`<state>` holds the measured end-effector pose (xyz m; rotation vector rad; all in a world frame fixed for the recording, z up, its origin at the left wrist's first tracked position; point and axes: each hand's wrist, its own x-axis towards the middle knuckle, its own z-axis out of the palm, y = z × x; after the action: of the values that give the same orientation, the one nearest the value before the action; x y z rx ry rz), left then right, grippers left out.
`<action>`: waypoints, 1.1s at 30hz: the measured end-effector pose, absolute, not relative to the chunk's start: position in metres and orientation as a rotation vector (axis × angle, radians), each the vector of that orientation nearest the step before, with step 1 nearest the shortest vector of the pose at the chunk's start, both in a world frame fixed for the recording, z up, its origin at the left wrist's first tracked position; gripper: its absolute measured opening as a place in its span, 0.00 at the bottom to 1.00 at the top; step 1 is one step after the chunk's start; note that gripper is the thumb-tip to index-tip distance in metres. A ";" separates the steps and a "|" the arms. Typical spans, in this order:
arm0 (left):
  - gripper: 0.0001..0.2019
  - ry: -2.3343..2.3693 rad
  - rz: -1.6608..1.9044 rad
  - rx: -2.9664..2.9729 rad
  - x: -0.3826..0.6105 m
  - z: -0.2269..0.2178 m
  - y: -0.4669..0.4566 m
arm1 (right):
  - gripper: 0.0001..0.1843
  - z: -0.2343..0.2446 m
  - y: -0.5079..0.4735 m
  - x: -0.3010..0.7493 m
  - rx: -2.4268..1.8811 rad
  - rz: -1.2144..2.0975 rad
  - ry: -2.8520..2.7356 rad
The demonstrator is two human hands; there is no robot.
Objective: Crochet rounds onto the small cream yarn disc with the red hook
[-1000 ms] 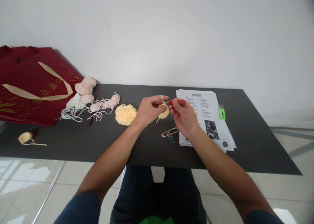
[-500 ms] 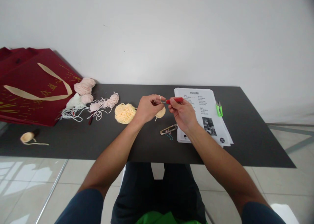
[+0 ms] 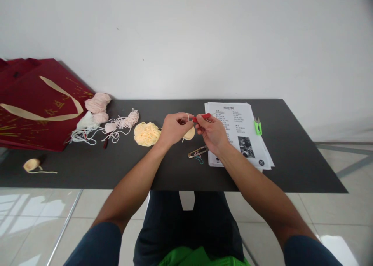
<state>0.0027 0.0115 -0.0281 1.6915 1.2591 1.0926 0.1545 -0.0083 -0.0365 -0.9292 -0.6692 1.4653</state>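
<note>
My right hand (image 3: 214, 133) is closed around the red handle of a crochet hook (image 3: 204, 117), which points left toward my other hand. My left hand (image 3: 174, 130) is closed too, with cream yarn (image 3: 188, 116) looped over its index finger. The fingertips of both hands almost meet, and the hook's tip and the stitches there are too small to make out. Just below the fingers a round cream piece (image 3: 189, 133) shows, partly covered. A pale yellow yarn ball (image 3: 147, 133) lies left of my left hand.
Printed sheets (image 3: 233, 157) lie under my right forearm, with green snips (image 3: 258, 126) on their edge. Metal thread snips (image 3: 197, 152) and stitch markers (image 3: 199, 160) lie nearby. Pink yarn (image 3: 129, 119), a dark red bag (image 3: 35, 91) and a small cream piece (image 3: 31, 165) are leftward.
My right hand has come slightly closer to my left, and less of the hook's shaft shows between them. The whole view has shifted a little.
</note>
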 end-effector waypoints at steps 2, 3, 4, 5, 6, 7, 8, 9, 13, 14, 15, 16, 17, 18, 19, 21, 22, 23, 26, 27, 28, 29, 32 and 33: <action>0.12 1.246 1.122 1.623 0.003 -0.029 0.012 | 0.20 -0.036 -0.008 0.154 -0.940 1.458 -0.662; 0.13 1.244 1.128 1.634 0.003 -0.030 0.011 | 0.21 -0.036 -0.008 0.155 -0.941 1.458 -0.654; 0.13 1.246 1.127 1.669 0.004 -0.030 0.011 | 0.21 -0.037 -0.007 0.155 -0.938 1.465 -0.644; 0.13 1.250 1.119 1.721 0.005 -0.029 0.010 | 0.22 -0.037 -0.006 0.156 -0.932 1.475 -0.631; 0.13 1.259 1.110 1.778 0.005 -0.029 0.009 | 0.22 -0.038 -0.005 0.157 -0.923 1.486 -0.618; 0.14 1.273 1.104 1.828 0.006 -0.028 0.008 | 0.22 -0.038 -0.004 0.158 -0.915 1.498 -0.608; 0.14 1.290 1.099 1.866 0.006 -0.027 0.007 | 0.22 -0.038 -0.004 0.158 -0.909 1.507 -0.603; 0.14 1.306 1.092 1.888 0.007 -0.026 0.007 | 0.22 -0.038 -0.003 0.159 -0.907 1.514 -0.603; 0.14 1.343 1.023 1.870 0.006 -0.023 0.008 | 0.21 -0.037 -0.001 0.161 -0.920 1.536 -0.602; 0.14 1.351 1.016 1.859 0.005 -0.023 0.008 | 0.21 -0.037 -0.001 0.161 -0.921 1.544 -0.595; 0.14 1.367 1.038 1.847 0.005 -0.022 0.006 | 0.22 -0.037 -0.001 0.161 -0.917 1.552 -0.588; 0.14 1.371 1.065 1.837 0.005 -0.022 0.005 | 0.22 -0.037 -0.001 0.161 -0.910 1.559 -0.582; 0.15 1.367 1.107 1.822 0.005 -0.021 0.002 | 0.22 -0.036 -0.001 0.161 -0.897 1.566 -0.579; 0.15 1.352 1.132 1.813 0.004 -0.020 -0.001 | 0.22 -0.037 -0.001 0.160 -0.880 1.571 -0.576; 0.15 1.323 1.136 1.806 0.003 -0.020 -0.003 | 0.22 -0.037 -0.001 0.160 -0.861 1.575 -0.574; 0.15 1.269 1.183 1.776 0.001 -0.019 -0.007 | 0.22 -0.038 -0.001 0.159 -0.826 1.584 -0.571; 0.14 1.261 1.213 1.791 -0.001 -0.019 -0.007 | 0.22 -0.038 -0.001 0.158 -0.810 1.590 -0.571; 0.13 1.252 1.253 1.785 -0.002 -0.020 -0.007 | 0.21 -0.039 -0.001 0.158 -0.794 1.598 -0.572; 0.14 1.202 1.271 1.721 -0.003 -0.024 -0.004 | 0.21 -0.041 -0.002 0.156 -0.767 1.615 -0.572; 0.15 1.202 1.262 1.716 -0.002 -0.026 -0.003 | 0.21 -0.041 -0.002 0.156 -0.763 1.615 -0.570; 0.17 1.206 1.255 1.723 -0.001 -0.027 -0.002 | 0.20 -0.041 -0.002 0.156 -0.764 1.613 -0.567; 0.18 1.216 1.249 1.739 0.000 -0.028 -0.002 | 0.20 -0.041 -0.003 0.155 -0.769 1.610 -0.565; 0.18 1.264 1.213 1.829 0.004 -0.028 -0.003 | 0.19 -0.040 -0.004 0.154 -0.791 1.608 -0.566; 0.17 1.283 1.190 1.861 0.004 -0.028 -0.003 | 0.19 -0.040 -0.004 0.154 -0.797 1.608 -0.563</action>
<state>0.0045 -0.0027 -0.0275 1.8610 1.2833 1.1896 0.1543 -0.0036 -0.0398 -0.7972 -0.5627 1.6083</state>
